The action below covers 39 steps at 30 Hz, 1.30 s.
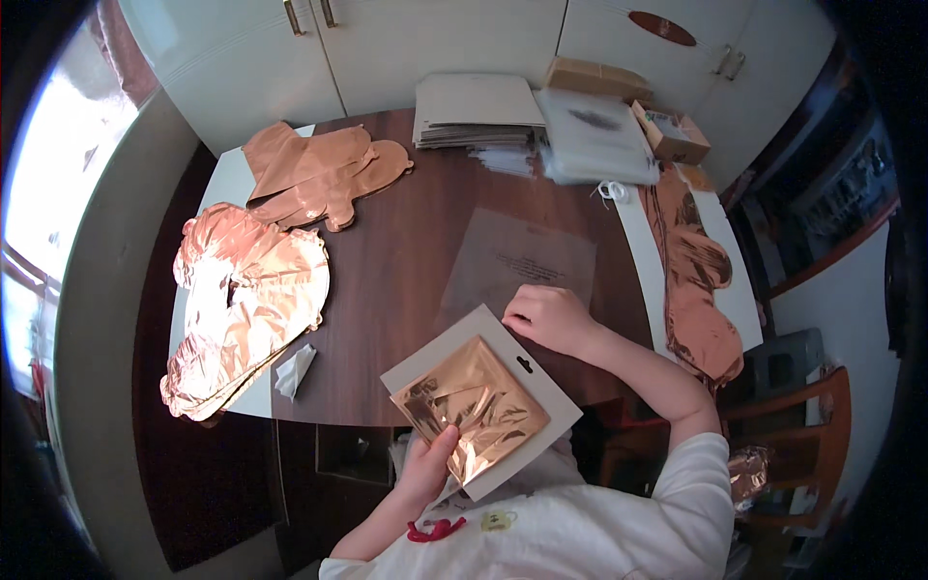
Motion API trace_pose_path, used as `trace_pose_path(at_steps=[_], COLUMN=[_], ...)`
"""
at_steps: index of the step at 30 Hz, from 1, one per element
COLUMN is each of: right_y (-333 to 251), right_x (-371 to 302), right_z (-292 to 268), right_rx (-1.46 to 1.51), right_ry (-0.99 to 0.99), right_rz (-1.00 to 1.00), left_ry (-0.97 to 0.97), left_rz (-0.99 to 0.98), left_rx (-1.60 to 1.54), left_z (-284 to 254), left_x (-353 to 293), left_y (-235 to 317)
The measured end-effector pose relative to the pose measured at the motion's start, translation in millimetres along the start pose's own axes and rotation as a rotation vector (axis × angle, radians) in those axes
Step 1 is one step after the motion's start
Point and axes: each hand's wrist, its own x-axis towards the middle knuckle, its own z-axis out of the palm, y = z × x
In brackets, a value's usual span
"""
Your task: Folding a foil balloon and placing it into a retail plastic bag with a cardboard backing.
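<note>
My left hand grips a pale grey backing card with a hang hole. Its thumb presses a folded rose-gold foil balloon flat against the card. The card is tilted over the table's front edge. Just beyond its top corner, my right hand is closed with the fingers curled together. It rests over the near edge of a clear plastic bag with small print, lying on the table. Whether those fingers pinch the bag's edge is hidden.
Flat rose-gold foil balloons lie on the dark wooden table at the far left, near left and right. A crumpled tissue lies near left. At the back are stacked cards, plastic bags, white string and a small box.
</note>
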Motion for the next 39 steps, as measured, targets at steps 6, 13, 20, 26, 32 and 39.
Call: trace_pose_path(at_steps=[6,13,20,26,32,39], right_y=[-12,-24,-44,-69,-79,-93], right_x=[-8,-9,-20,-29,-29,-39], right_z=[-4,-7,2,14,19,28], right_rx=[0.102,0.186,0.086,-0.124,-0.278,-0.359], right_ry=[-0.081,-0.133,-0.07,0.041,0.083,0.028], right_rz=[0.006,0.045,-0.052,-0.177,-0.263,-0.325], left_ry=[0.118,0.137,0.162,0.187,0.204,0.226], left_rz=[0.117,0.218,0.251,0.232,0.278,0.228], left_rx=[-0.054,0.062,0.207,0.06,0.083,0.069], left_z=[6,10,8,26,23,34], left_x=[-3,-1,4,0,4,5], left_y=[3,-7,-19,-19,-33,-32])
